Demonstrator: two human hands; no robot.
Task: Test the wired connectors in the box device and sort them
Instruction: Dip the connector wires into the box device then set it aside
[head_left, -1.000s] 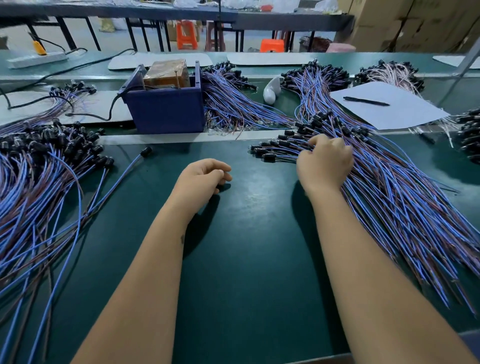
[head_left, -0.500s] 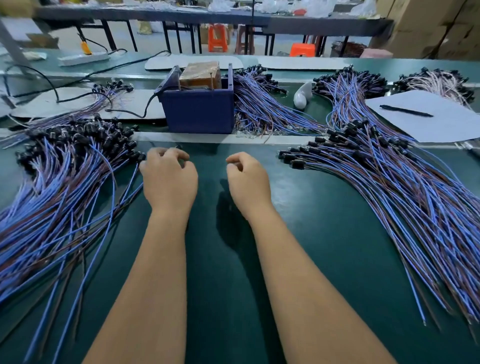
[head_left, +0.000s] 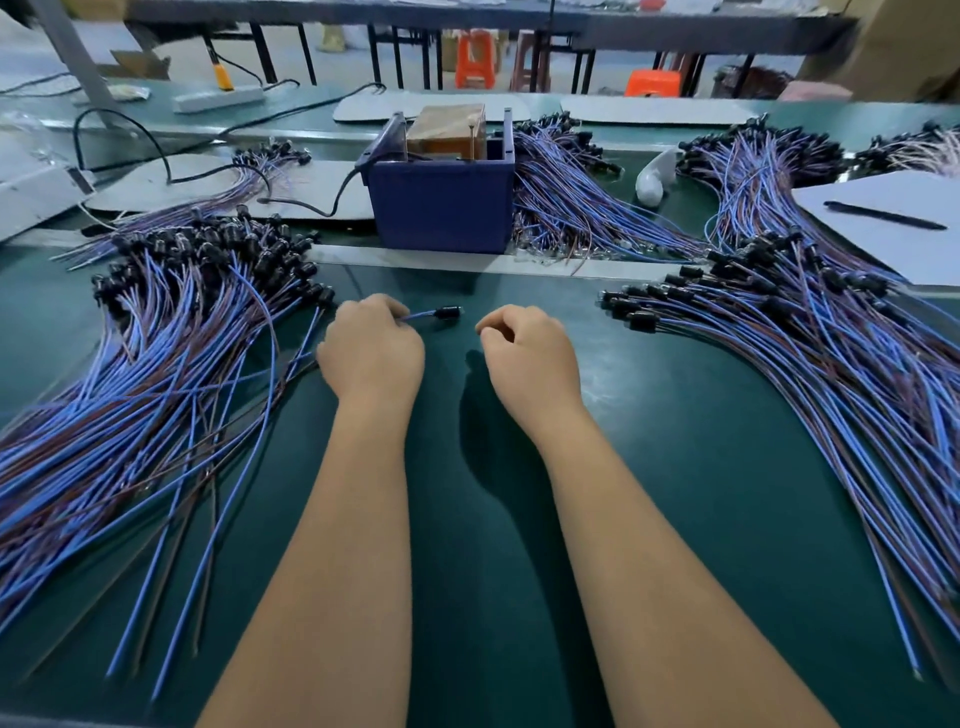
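Note:
My left hand (head_left: 371, 351) is closed around one wired connector (head_left: 445, 312); its black plug sticks out to the right on a short blue lead. My right hand (head_left: 527, 353) hovers a little to the right with curled fingers and nothing visible in it. The blue box device (head_left: 441, 208) stands straight behind both hands, with a brown block inside it and a black cable leaving its left side. A big pile of blue and brown wired connectors (head_left: 156, 364) lies left of my left hand. Another pile (head_left: 831, 353) spreads to the right.
More connector bundles (head_left: 566, 197) lie behind, beside the box. White paper (head_left: 893, 218) with a black pen (head_left: 883, 215) sits at the far right. A white object (head_left: 654, 179) lies behind the right pile. A power strip (head_left: 218, 98) and orange stools (head_left: 474, 57) are farther back.
My right hand left the right pile and came to the centre. My left hand reached towards the left pile and now holds a single connector, its plug pointing right.

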